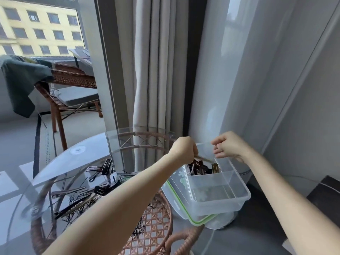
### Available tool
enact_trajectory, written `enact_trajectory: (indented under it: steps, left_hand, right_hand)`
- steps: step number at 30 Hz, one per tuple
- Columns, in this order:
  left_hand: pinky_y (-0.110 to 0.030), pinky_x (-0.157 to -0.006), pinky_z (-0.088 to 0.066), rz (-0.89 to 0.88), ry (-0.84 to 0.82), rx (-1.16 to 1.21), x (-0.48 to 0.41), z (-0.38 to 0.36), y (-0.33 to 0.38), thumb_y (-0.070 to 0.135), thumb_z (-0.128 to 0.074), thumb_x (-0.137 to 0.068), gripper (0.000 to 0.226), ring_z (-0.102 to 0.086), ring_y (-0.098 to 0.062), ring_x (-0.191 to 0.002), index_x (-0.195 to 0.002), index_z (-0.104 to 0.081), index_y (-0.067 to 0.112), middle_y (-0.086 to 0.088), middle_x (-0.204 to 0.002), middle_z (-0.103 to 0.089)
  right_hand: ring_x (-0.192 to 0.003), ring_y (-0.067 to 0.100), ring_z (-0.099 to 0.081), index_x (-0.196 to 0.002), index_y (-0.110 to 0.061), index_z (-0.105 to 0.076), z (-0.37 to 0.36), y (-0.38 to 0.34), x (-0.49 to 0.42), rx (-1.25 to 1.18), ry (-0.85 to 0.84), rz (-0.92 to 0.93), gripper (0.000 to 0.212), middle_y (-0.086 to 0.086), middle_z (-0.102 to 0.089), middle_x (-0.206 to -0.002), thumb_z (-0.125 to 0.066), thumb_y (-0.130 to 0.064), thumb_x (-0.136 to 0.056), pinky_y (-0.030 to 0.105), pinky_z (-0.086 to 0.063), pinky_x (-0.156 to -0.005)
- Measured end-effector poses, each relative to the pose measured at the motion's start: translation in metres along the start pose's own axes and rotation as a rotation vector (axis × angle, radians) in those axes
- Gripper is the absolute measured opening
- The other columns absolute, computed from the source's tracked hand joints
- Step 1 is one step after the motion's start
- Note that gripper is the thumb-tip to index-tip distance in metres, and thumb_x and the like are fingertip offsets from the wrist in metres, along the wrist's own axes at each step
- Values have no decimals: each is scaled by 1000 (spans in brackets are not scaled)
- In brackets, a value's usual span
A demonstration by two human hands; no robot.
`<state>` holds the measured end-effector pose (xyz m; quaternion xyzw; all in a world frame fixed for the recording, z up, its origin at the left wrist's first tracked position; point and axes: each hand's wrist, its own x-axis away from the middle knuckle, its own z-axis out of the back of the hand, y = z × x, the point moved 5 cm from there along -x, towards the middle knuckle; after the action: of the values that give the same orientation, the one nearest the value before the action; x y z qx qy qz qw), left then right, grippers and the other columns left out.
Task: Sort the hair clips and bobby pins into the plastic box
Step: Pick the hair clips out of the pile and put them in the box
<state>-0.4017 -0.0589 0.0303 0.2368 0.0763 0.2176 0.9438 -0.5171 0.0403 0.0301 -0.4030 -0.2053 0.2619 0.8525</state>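
A clear plastic box point(237, 197) with inner dividers sits at the right of the glass table, on its green-rimmed lid point(197, 220). Dark hair clips point(199, 167) fill its far compartment; the near compartments look bare. My left hand point(184, 149) hovers over that far compartment, fingers closed on a long thin hair clip point(204, 159) that points right. My right hand point(229, 146) is curled above the box's far rim, its fingertips pinched together; I cannot tell whether they hold anything. A pile of hair clips and bobby pins point(86, 196) lies on the table to the left.
The round glass table top point(77, 151) rests on a rattan frame point(156, 227). A curtain point(152, 70) and a wall stand close behind the box. A rattan chair point(70, 83) with a dark cloth is at the back left. A dark object point(325, 196) lies at the right.
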Motion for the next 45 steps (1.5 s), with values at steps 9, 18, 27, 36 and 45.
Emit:
enact_trajectory:
  steps: [9, 18, 27, 36, 45]
  left_hand:
    - [-25, -88, -50, -147, -78, 20, 45, 65, -22, 1, -54, -84, 32, -64, -19, -102, -107, -70, 16, -3, -116, -67]
    - [-32, -105, -40, 351, -179, -296, 168, 97, -203, 33, -61, -84, 47, -54, -18, -119, -128, -51, 22, 0, -137, -52]
    - [-30, -95, -41, 468, -86, -191, 194, 68, -242, 45, -67, -74, 64, -50, -22, -119, -124, -54, 8, -8, -130, -56]
    - [-29, -73, -54, 475, -148, -228, 191, 75, -246, 24, -64, -80, 24, -59, -17, -71, -91, -72, 4, -9, -89, -73]
    - [-29, -77, -53, 459, -89, -224, 201, 80, -234, 22, -58, -85, 24, -63, -23, -83, -95, -63, 1, -13, -98, -70]
  right_hand:
    - [-84, 19, -66, -96, -10, -71, -20, -66, 61, 210, 160, 468, 17, 3, -70, -88, -62, -10, -82, 32, -53, -80]
    - [-120, 25, -50, -131, -17, -48, -194, -96, 84, 584, -367, 558, 59, 9, -55, -131, -62, -46, -81, 33, -41, -97]
    - [-129, 29, -40, -137, -21, -41, -277, -106, 63, 646, -475, 445, 81, 9, -44, -140, -63, -64, -71, 41, -37, -104]
    - [-88, 16, -66, -88, -12, -75, -257, -112, 70, 293, -338, 490, 13, 5, -74, -93, -71, -13, -76, 29, -51, -82]
    - [-74, 9, -63, -83, -10, -75, -221, -110, 86, -13, -127, 556, 9, 3, -73, -83, -71, -6, -76, 15, -49, -73]
